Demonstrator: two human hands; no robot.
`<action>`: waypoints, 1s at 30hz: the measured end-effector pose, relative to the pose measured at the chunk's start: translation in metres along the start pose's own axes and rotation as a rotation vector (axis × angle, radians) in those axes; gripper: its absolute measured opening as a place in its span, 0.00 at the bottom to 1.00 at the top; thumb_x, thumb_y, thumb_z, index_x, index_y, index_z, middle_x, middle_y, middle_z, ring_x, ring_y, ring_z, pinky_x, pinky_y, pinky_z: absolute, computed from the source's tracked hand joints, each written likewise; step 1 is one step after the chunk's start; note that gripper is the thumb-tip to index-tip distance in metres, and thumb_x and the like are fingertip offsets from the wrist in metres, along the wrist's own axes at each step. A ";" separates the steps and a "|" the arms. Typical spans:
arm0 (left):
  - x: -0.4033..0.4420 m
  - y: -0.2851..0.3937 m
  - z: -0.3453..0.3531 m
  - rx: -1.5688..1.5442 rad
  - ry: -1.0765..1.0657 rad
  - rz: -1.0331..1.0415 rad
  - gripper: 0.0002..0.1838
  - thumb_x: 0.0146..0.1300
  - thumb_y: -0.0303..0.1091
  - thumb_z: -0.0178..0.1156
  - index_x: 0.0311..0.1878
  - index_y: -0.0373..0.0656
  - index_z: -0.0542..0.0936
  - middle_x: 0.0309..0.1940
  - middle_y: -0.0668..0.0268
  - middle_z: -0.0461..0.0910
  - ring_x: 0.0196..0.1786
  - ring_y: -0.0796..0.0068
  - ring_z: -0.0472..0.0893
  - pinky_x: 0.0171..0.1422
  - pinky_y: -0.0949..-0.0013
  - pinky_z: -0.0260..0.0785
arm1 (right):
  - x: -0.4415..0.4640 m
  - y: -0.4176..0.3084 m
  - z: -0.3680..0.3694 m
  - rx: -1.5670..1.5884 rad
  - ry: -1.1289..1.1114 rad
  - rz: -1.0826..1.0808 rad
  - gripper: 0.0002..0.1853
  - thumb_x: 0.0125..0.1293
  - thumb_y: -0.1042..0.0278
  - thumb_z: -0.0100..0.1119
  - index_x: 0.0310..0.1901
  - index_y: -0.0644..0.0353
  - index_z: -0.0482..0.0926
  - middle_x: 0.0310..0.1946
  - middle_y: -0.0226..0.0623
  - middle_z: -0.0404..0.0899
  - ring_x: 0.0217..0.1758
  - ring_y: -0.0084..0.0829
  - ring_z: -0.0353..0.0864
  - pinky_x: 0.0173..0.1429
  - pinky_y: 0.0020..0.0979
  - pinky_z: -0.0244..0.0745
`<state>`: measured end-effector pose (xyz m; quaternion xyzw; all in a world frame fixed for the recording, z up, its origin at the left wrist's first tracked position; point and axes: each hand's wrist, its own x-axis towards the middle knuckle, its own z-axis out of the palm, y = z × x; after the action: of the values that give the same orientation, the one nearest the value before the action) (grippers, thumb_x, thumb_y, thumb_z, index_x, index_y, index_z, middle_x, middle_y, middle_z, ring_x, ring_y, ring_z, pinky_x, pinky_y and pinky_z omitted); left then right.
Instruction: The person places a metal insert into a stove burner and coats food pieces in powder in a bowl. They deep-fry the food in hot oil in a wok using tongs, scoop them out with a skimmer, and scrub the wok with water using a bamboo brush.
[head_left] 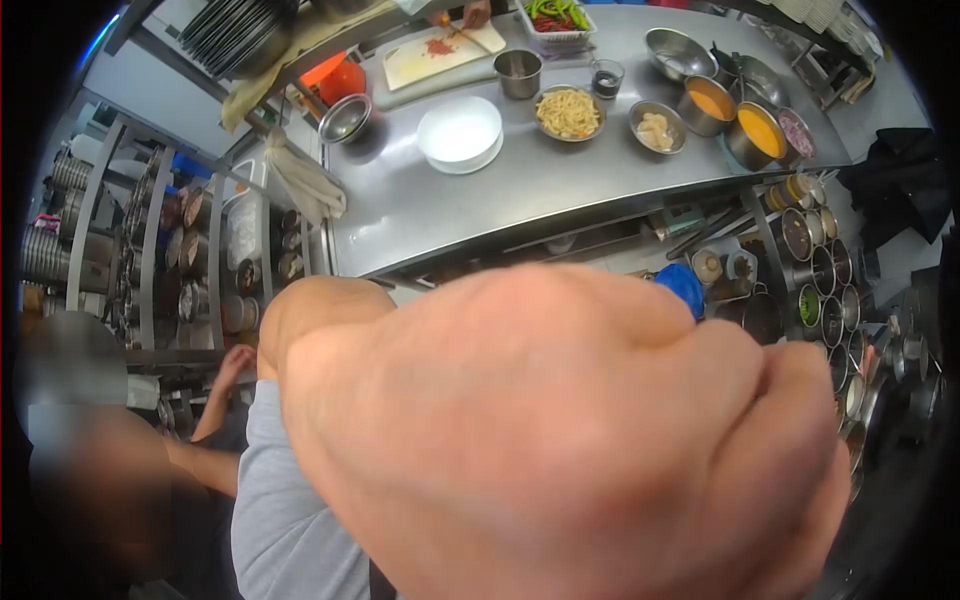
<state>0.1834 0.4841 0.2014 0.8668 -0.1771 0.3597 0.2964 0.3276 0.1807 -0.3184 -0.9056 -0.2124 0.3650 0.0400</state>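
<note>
My left hand [560, 420] fills the lower middle of the view, very close to the camera. Its back faces me and the fingers curl away at the right, so whatever they may hold is hidden. The bent arm, in a grey sleeve [285, 500], comes up from the lower left. My right hand is out of view. Beyond the fist stands a steel table [400, 225] with a stack of white plates [460, 135], a bowl of pale cut strips [568, 113] and a bowl of pale pieces [657, 130].
Pots of orange [708, 103] and yellow liquid [758, 132] stand at the table's right. Across it, another person's hand [476, 14] is by a cutting board [425, 62]. A co-worker [200, 460] is close at left, near loaded shelves [155, 240]. Several containers [822, 270] line the right.
</note>
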 end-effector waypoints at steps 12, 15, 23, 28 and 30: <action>-0.203 -0.130 0.047 0.118 -0.392 -0.778 0.11 0.55 0.32 0.58 0.41 0.41 0.73 0.31 0.55 0.79 0.35 0.52 0.79 0.39 0.56 0.71 | -0.010 -0.080 -0.031 0.146 0.171 0.081 0.33 0.46 0.46 0.69 0.44 0.70 0.77 0.44 0.58 0.77 0.51 0.50 0.77 0.55 0.42 0.71; -0.415 -0.187 0.110 0.278 -0.710 -1.111 0.14 0.48 0.31 0.56 0.40 0.40 0.77 0.31 0.52 0.80 0.40 0.51 0.80 0.45 0.53 0.71 | -0.018 -0.071 0.014 0.117 0.160 0.042 0.33 0.46 0.45 0.68 0.43 0.69 0.78 0.44 0.58 0.77 0.52 0.49 0.76 0.56 0.41 0.71; -0.789 -0.108 0.046 0.187 -0.968 -1.749 0.11 0.48 0.37 0.59 0.21 0.39 0.82 0.26 0.56 0.82 0.31 0.57 0.82 0.37 0.57 0.74 | -0.073 -0.106 0.084 0.085 0.079 0.192 0.30 0.45 0.47 0.70 0.35 0.72 0.81 0.38 0.56 0.80 0.46 0.48 0.80 0.52 0.39 0.74; -0.755 -0.026 0.007 -0.001 -0.435 -2.281 0.12 0.54 0.30 0.52 0.31 0.30 0.80 0.24 0.56 0.82 0.24 0.65 0.83 0.26 0.64 0.77 | -0.081 -0.153 0.068 -0.079 0.075 0.052 0.29 0.46 0.48 0.69 0.36 0.72 0.80 0.38 0.56 0.80 0.47 0.47 0.80 0.53 0.39 0.74; -0.826 -0.033 0.024 -0.150 -0.755 -1.740 0.11 0.55 0.30 0.52 0.31 0.32 0.81 0.26 0.55 0.82 0.25 0.64 0.83 0.27 0.65 0.77 | -0.064 -0.169 0.067 -0.013 0.157 -0.018 0.31 0.45 0.45 0.69 0.35 0.72 0.81 0.37 0.58 0.79 0.46 0.49 0.80 0.51 0.40 0.74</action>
<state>-0.3472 0.5715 -0.4276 0.7322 0.4237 -0.3035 0.4383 0.1804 0.3021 -0.2878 -0.9297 -0.2190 0.2912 0.0537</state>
